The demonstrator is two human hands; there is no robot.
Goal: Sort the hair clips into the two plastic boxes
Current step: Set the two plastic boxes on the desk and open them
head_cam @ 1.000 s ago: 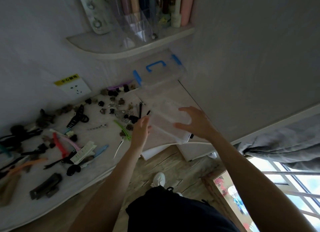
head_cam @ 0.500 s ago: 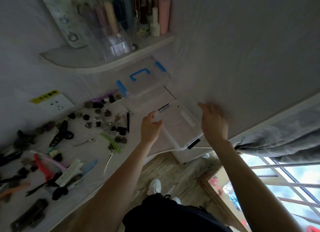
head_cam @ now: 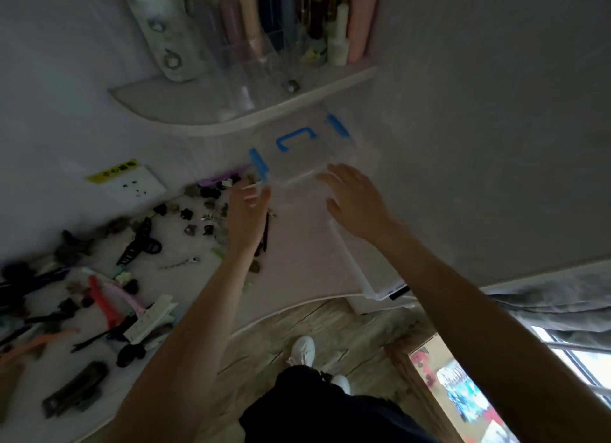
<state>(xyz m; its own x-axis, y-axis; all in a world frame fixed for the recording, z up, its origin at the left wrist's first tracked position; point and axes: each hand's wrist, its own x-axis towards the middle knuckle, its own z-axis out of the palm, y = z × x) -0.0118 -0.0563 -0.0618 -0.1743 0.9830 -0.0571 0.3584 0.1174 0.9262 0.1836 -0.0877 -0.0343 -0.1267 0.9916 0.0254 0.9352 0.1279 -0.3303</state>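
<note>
Many hair clips lie scattered on the left half of the white table [head_cam: 304,264]: a black claw clip [head_cam: 139,244], red and pink long clips [head_cam: 102,300], a white clip [head_cam: 148,320], small dark clips [head_cam: 198,218] and a brown barrette [head_cam: 76,389]. A clear plastic box with blue handle and latches [head_cam: 304,151] stands at the back under the shelf. A second clear box [head_cam: 363,270] lies near the table's right front corner. My left hand [head_cam: 249,211] reaches the far box's left front corner, fingers blurred. My right hand [head_cam: 357,201] hovers spread at its front edge, holding nothing.
A curved wall shelf [head_cam: 231,118] carries a clear organiser with bottles [head_cam: 264,39] right above the far box. A wall socket [head_cam: 132,181] sits behind the clips. The wall closes in on the right, and a grey curtain [head_cam: 545,304] hangs lower right. Wooden floor lies beyond the table's front edge.
Both hands have left the near clear box, which now lies at the table's right corner, and have moved back to the box with the blue handle.
</note>
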